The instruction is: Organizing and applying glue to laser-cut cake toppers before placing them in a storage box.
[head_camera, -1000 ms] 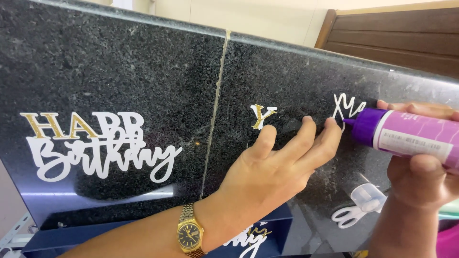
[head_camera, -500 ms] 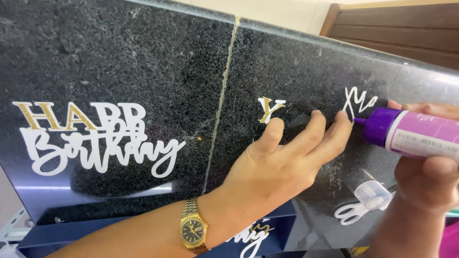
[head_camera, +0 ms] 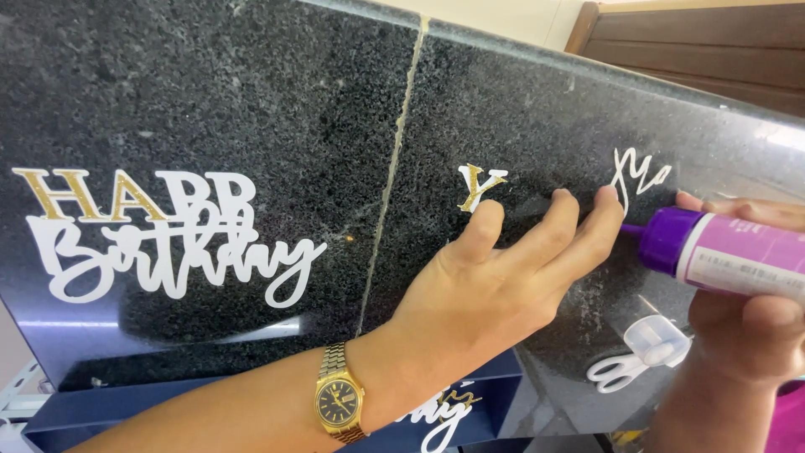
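**Q:** On the black speckled stone countertop (head_camera: 251,109), what's the left hand doing?

**A:** Left hand (head_camera: 495,285) lies flat-ish on the slab, fingers spread & extended, not gripping anything. Fingertips (head_camera: 605,200) press the lower end of a small white script cut-out piece (head_camera: 639,178). Gold metal wristwatch w/ dark dial (head_camera: 339,404) on that wrist.

**Q:** And the right hand?

**A:** Right hand (head_camera: 750,323), at the right edge, is closed around a purple-and-white glue bottle (head_camera: 721,256), held nearly horizontal. Its purple nozzle points left, tip just beside the left fingertips & the white piece; can't tell if it touches.

**Q:** What else is on the slab?

**A:** Gold glitter letter cut-out w/ white backing (head_camera: 478,186), just above the left thumb. Far left, well apart: a white script cake-topper cut-out w/ block letters above, some gold, some white (head_camera: 159,235). Below the bottle, a clear plastic cap (head_camera: 656,340) & a white scissors-shaped cut-out (head_camera: 616,371). Pale grout seam (head_camera: 394,176) runs down btw the two stone panels.
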